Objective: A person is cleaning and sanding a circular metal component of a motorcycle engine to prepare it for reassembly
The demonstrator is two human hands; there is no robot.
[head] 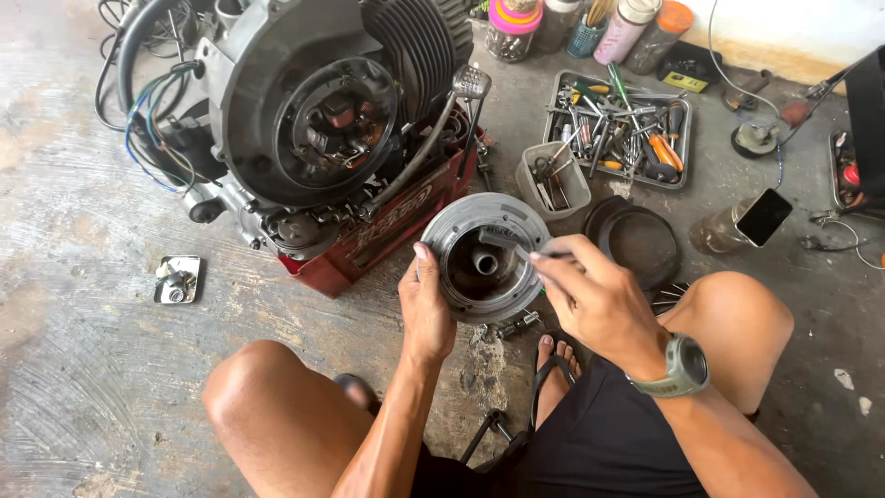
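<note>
The left hand (426, 309) clasps the round grey metal flywheel rotor (483, 256) by its rim at nine o'clock, thumb hooked over the edge, holding it tilted up off the concrete floor (83, 369) between the knees. The right hand (599, 300) comes in from three o'clock and pinches a thin dark tool (516, 244) whose tip reaches into the rotor's bowl, just above the central hub bore (486, 264); what kind of tool it is I cannot tell.

Doing this well, I judge, means keeping the left grasp firm so the rotor does not rock, and working the tip lightly along the inner wall without scoring the bore.

At eleven o'clock from the rotor stands the grey scooter engine block (304, 111) on a red metal box (387, 226), its stator coils exposed. At two o'clock lies a shallow metal tray of screwdrivers and bits (619, 134), with a small grey plastic tub (553, 180) beside it and a black round cover (636, 242) near the right hand.
</note>
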